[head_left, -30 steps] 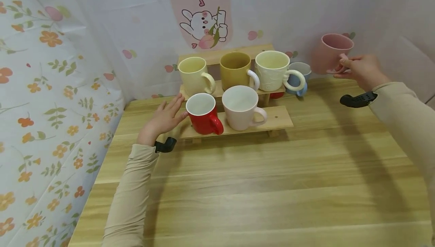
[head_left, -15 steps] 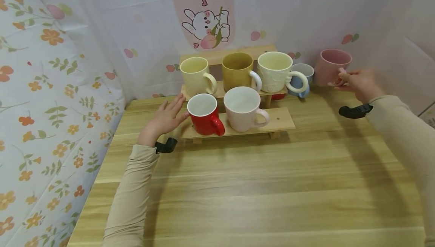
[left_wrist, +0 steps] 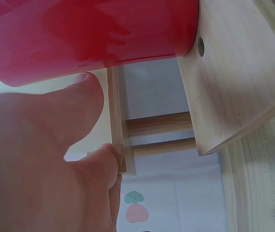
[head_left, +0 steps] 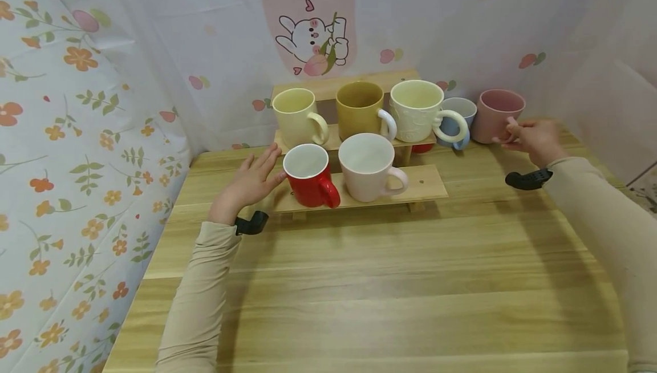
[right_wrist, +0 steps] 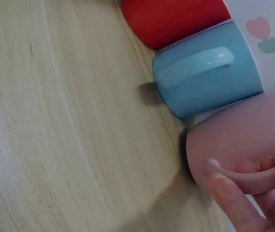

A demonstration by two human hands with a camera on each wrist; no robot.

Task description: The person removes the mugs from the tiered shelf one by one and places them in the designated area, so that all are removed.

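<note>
On the tabletop at the back right stands a pink mug (head_left: pixel 490 125), its handle between the thumb and fingers of my right hand (head_left: pixel 539 140). The right wrist view shows that grip on the pink mug (right_wrist: pixel 243 130), beside a light blue mug (right_wrist: pixel 209 72). My left hand (head_left: pixel 246 183) is at the left end of a two-step wooden rack (head_left: pixel 428 183), fingers spread. In the left wrist view its fingers (left_wrist: pixel 101 164) reach the upper step's end, the thumb right by the red mug (left_wrist: pixel 89 38). A blush-white mug (head_left: pixel 366 173) shares the lower step with that red mug.
Along the upper step stand a pale yellow mug (head_left: pixel 295 116), a mustard mug (head_left: pixel 359 113) with a white handle, and an embossed cream mug (head_left: pixel 413 113). Another red mug (right_wrist: pixel 176 19) sits behind the rack, next to the blue one. A printed curtain (head_left: pixel 205 31) hangs behind.
My right hand has lowered the pink mug from above the table down to its surface, beside the blue mug. My left hand has stayed at the rack's end.
</note>
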